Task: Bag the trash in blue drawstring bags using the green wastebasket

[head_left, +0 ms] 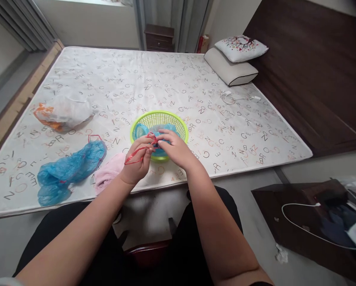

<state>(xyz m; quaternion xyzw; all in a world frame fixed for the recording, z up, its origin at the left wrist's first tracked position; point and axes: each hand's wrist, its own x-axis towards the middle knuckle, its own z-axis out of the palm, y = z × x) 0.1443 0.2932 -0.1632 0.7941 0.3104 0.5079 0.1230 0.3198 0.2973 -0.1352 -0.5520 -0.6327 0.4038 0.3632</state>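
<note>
- Person: seated at the edge of the bed point(154, 75), legs point(225, 202) below and nearer than the green basket.
- Pink cloth point(109, 172): on the bed, to the near left of the basket.
- Blue bag point(73, 167): crumpled, lying farther left of the basket than the cloth.
- Left hand point(138, 157): over the near left rim of the basket; fingers closed on the red cord, a loop of which hangs beside the palm.
- Right hand point(173, 147): over the near right part of the basket, fingertips bent in at the cord; I cannot tell whether they pinch it.
- Red cord point(151, 136): bunched between both hands, above the basket.
- Green basket point(178, 123): mesh-walled, upright on the bed.
- Blue plastic point(140, 130): inside the basket, partly hidden by the hands.
- White-and-orange bag point(73, 109): left of the basket, beyond the blue bag.
- Beige pillow point(228, 65): far right of the basket, patterned cushion point(240, 48) on top.
- Drawer cabinet point(159, 37): beyond the basket, past the bed's far edge.
</note>
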